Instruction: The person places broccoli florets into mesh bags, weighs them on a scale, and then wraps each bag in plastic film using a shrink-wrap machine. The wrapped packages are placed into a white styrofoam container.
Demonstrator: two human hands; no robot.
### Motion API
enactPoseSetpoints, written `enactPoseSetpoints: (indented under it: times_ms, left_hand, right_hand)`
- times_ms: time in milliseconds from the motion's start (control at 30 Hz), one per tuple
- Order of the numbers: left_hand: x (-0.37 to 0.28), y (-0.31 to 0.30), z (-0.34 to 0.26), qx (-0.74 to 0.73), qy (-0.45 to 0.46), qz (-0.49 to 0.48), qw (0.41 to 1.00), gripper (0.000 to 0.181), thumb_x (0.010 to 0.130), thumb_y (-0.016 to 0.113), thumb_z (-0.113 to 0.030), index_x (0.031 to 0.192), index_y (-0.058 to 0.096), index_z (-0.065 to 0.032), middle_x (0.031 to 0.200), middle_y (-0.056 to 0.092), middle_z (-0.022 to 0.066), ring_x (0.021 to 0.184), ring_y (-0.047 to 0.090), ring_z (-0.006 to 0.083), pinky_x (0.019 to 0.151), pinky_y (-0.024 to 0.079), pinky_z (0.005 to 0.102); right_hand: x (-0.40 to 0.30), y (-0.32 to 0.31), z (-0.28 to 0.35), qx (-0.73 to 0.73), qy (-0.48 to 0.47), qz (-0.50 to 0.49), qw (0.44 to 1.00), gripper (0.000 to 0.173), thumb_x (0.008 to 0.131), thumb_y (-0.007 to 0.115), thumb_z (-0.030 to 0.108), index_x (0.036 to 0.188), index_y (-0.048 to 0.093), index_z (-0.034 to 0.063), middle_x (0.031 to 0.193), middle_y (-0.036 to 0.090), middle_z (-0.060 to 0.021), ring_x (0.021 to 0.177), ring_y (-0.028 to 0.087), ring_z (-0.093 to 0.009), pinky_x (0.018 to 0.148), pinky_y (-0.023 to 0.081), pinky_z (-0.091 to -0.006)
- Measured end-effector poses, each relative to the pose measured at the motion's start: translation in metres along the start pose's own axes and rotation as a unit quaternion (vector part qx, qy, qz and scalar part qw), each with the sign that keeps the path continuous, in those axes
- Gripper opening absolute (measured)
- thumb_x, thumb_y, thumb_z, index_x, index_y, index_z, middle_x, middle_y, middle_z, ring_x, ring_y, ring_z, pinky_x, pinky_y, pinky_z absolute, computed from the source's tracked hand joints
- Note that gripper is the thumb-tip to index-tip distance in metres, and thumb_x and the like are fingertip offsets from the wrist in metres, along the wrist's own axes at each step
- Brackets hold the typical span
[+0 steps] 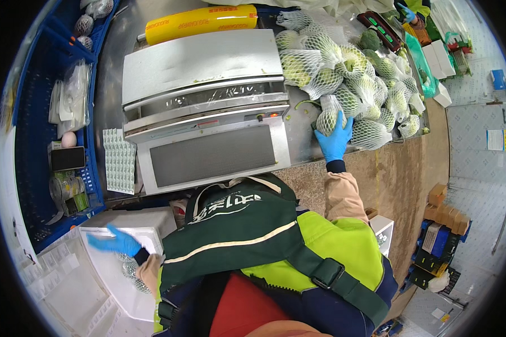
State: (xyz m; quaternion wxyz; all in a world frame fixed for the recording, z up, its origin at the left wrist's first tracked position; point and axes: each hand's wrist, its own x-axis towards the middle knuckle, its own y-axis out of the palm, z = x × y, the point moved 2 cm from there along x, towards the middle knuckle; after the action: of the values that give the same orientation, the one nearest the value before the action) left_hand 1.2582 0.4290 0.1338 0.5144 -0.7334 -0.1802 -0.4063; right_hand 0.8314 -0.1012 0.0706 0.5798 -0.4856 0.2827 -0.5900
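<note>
My right hand [335, 141], in a blue glove, has its thumb and fingers around the lower end of a broccoli head in a white foam net [329, 113]. That head lies at the near left edge of a pile of netted broccoli [358, 88] on a metal table [301, 143]. My left hand [114, 242], also gloved in blue, is held flat and empty above a white foam box [109, 269]. Inside the box, partly hidden by my left wrist and sleeve, are several netted items [130, 271].
A film wrapping machine [206, 109] with a lit red switch stands left of the pile, a yellow film roll [202, 23] behind it. A label sheet [119, 161] lies beside it. Blue crates [38, 139] line the left. A digital scale [378, 30] and another person's gloved hand [406, 13] are behind the pile.
</note>
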Motion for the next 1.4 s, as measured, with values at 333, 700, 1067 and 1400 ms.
enactPoseSetpoints:
  times_ms: [333, 700, 1067, 1400]
  left_hand:
    - [0.088, -0.019, -0.364, -0.469, 0.221, 0.261, 0.814, 0.069, 0.078, 0.055, -0.001, 0.144, 0.033, -0.0063, 0.152, 0.017, 0.0204, 0.141, 0.018, 0.0357, 0.113, 0.018, 0.0441]
    - [0.089, 0.085, -0.342, -0.524, 0.131, 0.344, 0.768, 0.065, 0.078, 0.046, 0.002, 0.141, 0.031, -0.0007, 0.136, 0.041, 0.0247, 0.126, 0.040, 0.0393, 0.105, 0.035, 0.0396]
    - [0.093, 0.147, -0.297, -0.241, 0.251, 0.615, 0.708, 0.045, 0.093, 0.048, -0.040, 0.082, 0.068, -0.0012, 0.079, 0.064, 0.0222, 0.072, 0.060, 0.0406, 0.067, 0.046, 0.0453]
    - [0.177, 0.008, -0.265, -0.503, 0.010, 0.769, 0.393, 0.042, 0.098, 0.043, -0.032, 0.087, 0.072, -0.0027, 0.088, 0.072, 0.0106, 0.084, 0.068, 0.0221, 0.075, 0.054, 0.0317]
  right_hand:
    - [0.048, -0.098, 0.186, 0.205, -0.352, -0.025, 0.913, 0.086, 0.060, 0.076, 0.007, 0.138, 0.042, 0.0145, 0.140, 0.031, -0.0252, 0.121, 0.036, -0.044, 0.102, 0.033, -0.0485]
    - [0.066, -0.072, 0.303, 0.180, -0.584, 0.031, 0.791, 0.098, 0.067, 0.078, 0.031, 0.146, 0.024, 0.0081, 0.146, 0.026, -0.0270, 0.132, 0.029, -0.046, 0.109, 0.029, -0.0471]
    - [0.045, 0.010, 0.174, 0.034, -0.234, 0.164, 0.958, 0.060, 0.088, 0.050, 0.053, 0.057, 0.063, 0.0037, 0.053, 0.056, -0.0157, 0.058, 0.058, -0.031, 0.060, 0.040, -0.0422]
    - [0.029, -0.137, 0.134, 0.598, -0.074, 0.482, 0.636, 0.043, 0.098, 0.047, 0.026, 0.078, 0.066, -0.0067, 0.082, 0.069, -0.0161, 0.084, 0.066, -0.029, 0.085, 0.051, -0.0399]
